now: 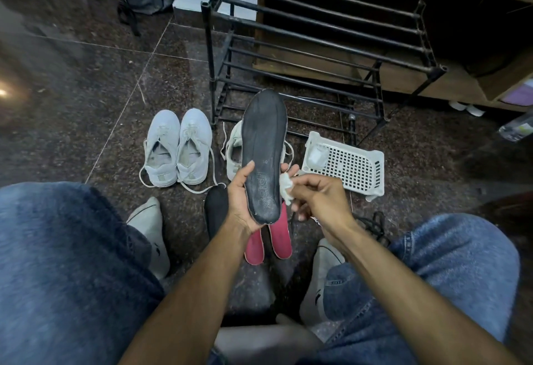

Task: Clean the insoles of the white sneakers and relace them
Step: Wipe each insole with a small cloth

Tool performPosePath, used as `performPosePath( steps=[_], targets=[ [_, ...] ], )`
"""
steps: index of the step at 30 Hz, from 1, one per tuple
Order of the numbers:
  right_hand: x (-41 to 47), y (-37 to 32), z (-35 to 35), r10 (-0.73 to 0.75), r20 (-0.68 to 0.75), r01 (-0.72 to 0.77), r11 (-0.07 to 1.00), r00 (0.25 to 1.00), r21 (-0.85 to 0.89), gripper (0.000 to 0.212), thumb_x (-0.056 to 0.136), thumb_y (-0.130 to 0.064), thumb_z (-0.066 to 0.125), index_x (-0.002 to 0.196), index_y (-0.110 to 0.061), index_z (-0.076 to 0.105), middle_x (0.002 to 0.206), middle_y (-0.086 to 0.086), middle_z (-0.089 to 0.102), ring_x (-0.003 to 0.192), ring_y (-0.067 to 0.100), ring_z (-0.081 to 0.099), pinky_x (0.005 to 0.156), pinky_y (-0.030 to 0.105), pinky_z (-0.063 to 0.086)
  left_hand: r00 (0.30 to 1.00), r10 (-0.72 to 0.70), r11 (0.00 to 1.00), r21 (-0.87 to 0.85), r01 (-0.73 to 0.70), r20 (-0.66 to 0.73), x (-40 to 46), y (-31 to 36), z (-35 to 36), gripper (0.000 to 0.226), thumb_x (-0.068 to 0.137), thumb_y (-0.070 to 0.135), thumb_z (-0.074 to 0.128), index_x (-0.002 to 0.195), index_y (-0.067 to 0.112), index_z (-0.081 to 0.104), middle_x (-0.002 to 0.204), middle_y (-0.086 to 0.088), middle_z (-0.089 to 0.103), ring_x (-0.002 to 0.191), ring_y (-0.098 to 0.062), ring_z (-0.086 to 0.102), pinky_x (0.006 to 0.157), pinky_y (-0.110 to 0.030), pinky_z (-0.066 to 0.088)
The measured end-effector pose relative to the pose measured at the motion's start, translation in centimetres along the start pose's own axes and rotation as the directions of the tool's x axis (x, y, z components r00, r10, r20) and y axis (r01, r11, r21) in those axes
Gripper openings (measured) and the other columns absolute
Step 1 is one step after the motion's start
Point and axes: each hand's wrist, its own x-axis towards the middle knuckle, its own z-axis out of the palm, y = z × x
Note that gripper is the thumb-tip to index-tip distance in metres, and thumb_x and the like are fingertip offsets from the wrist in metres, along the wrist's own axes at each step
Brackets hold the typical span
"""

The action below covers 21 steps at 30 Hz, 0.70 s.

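Note:
My left hand (240,200) grips the heel end of a black insole (264,145) and holds it upright, toe pointing away from me. To the right of its heel, my right hand (320,197) pinches a small white wad of cloth or tissue (286,188) against the insole's edge. A pair of white sneakers (177,148) stands on the floor to the left with loose laces. Another white sneaker (234,154) is partly hidden behind the insole. Two red insoles (271,237) and another black insole (216,208) lie on the floor below my hands.
A black metal shoe rack (317,47) stands behind the shoes. A white perforated plastic basket (346,162) lies to the right. A dark lace or cord (372,223) lies by my right knee. My jeans-clad knees and white-socked feet frame the lower view. The floor is dark speckled stone.

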Motion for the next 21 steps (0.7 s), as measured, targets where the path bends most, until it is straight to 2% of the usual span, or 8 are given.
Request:
performPosePath(
  steps=[2, 4, 6, 8, 10, 13, 19, 21],
  targets=[
    [-0.1, -0.1, 0.5, -0.022, 0.031, 0.022, 1.000, 0.999, 0.006, 0.014, 0.085, 0.005, 0.064, 0.082, -0.007, 0.071, 0.054, 0.007, 0.062, 0.041, 0.013, 0.053, 0.038, 0.022, 0.041, 1.000, -0.001, 1.000, 0.008, 0.001, -0.014, 0.3, -0.1, -0.2, 0.060, 0.091, 0.047, 0.040, 0.117, -0.001, 0.065, 0.129, -0.022, 0.060, 0.108, -0.031, 0.064, 0.073, -0.042, 0.056],
    [-0.1, 0.0, 0.8, -0.035, 0.034, 0.036, 0.999, 0.999, -0.023, 0.010, 0.088, 0.003, 0.063, 0.083, -0.004, 0.070, 0.051, 0.004, 0.061, 0.038, 0.012, 0.053, 0.037, 0.020, 0.039, 0.999, -0.026, 0.999, 0.019, 0.027, -0.023, 0.6, 0.0, -0.2, 0.061, 0.092, 0.050, 0.040, 0.124, 0.003, 0.061, 0.123, -0.015, 0.063, 0.090, -0.029, 0.067, 0.062, -0.040, 0.054],
    [0.1, 0.3, 0.9, -0.063, 0.034, 0.066, 0.992, 0.997, -0.105, 0.007, 0.089, 0.001, 0.062, 0.084, -0.002, 0.067, 0.053, 0.003, 0.062, 0.035, 0.012, 0.052, 0.037, 0.021, 0.040, 0.998, -0.027, 0.999, 0.028, 0.029, -0.052, 0.7, 0.2, -0.2, 0.061, 0.088, 0.050, 0.046, 0.124, 0.004, 0.063, 0.121, -0.017, 0.064, 0.097, -0.030, 0.067, 0.079, -0.046, 0.054],
    [0.3, 1.0, 0.9, -0.193, 0.044, 0.197, 0.922, 0.980, -0.335, 0.007, 0.088, -0.002, 0.063, 0.089, -0.009, 0.064, 0.067, -0.001, 0.065, 0.043, 0.012, 0.055, 0.045, 0.027, 0.045, 0.998, -0.005, 1.000, 0.023, 0.007, -0.062, 0.8, 0.2, -0.3, 0.063, 0.089, 0.051, 0.044, 0.119, 0.001, 0.066, 0.117, -0.020, 0.066, 0.109, -0.030, 0.063, 0.098, -0.048, 0.047],
    [0.1, 2.0, 0.8, -0.336, 0.118, 0.331, 0.693, 0.934, -0.641, 0.017, 0.086, -0.010, 0.060, 0.098, -0.021, 0.061, 0.078, -0.009, 0.065, 0.055, 0.011, 0.054, 0.056, 0.027, 0.044, 0.999, 0.009, 1.000, 0.005, -0.009, -0.046, 0.7, 0.1, -0.2, 0.067, 0.095, 0.053, 0.036, 0.118, -0.002, 0.066, 0.115, -0.020, 0.067, 0.108, -0.030, 0.065, 0.099, -0.047, 0.047],
    [-0.4, 2.1, 0.6, -0.427, 0.224, 0.409, 0.413, 0.876, -0.814, 0.030, 0.088, -0.017, 0.055, 0.113, -0.030, 0.065, 0.099, -0.007, 0.068, 0.075, 0.023, 0.064, 0.066, 0.034, 0.052, 0.999, 0.021, 1.000, -0.003, -0.021, -0.035, 0.7, 0.2, -0.2, 0.071, 0.097, 0.056, 0.031, 0.113, -0.002, 0.069, 0.116, -0.018, 0.069, 0.107, -0.031, 0.067, 0.094, -0.047, 0.053],
    [-1.4, 1.4, 0.5, -0.188, 0.441, 0.474, 0.198, 0.878, -0.858, 0.037, 0.097, -0.029, 0.048, 0.134, -0.023, 0.052, 0.120, -0.004, 0.049, 0.094, 0.028, 0.064, 0.077, 0.046, 0.054, 0.987, 0.077, 0.997, 0.039, -0.072, -0.140, 0.8, 0.7, -0.1, 0.070, 0.097, 0.057, 0.033, 0.128, -0.001, 0.059, 0.132, -0.017, 0.060, 0.121, -0.029, 0.058, 0.106, -0.045, 0.041],
    [-1.3, 1.4, 0.6, -0.168, 0.446, 0.470, 0.160, 0.879, -0.868, 0.032, 0.097, -0.031, 0.050, 0.128, -0.022, 0.055, 0.118, -0.003, 0.050, 0.095, 0.027, 0.064, 0.081, 0.045, 0.054, 0.980, 0.085, 0.996, 0.048, -0.077, -0.180, 0.9, 0.5, -0.1, 0.069, 0.097, 0.054, 0.033, 0.135, 0.000, 0.052, 0.139, -0.016, 0.055, 0.122, -0.031, 0.057, 0.107, -0.046, 0.039]
  ],
)
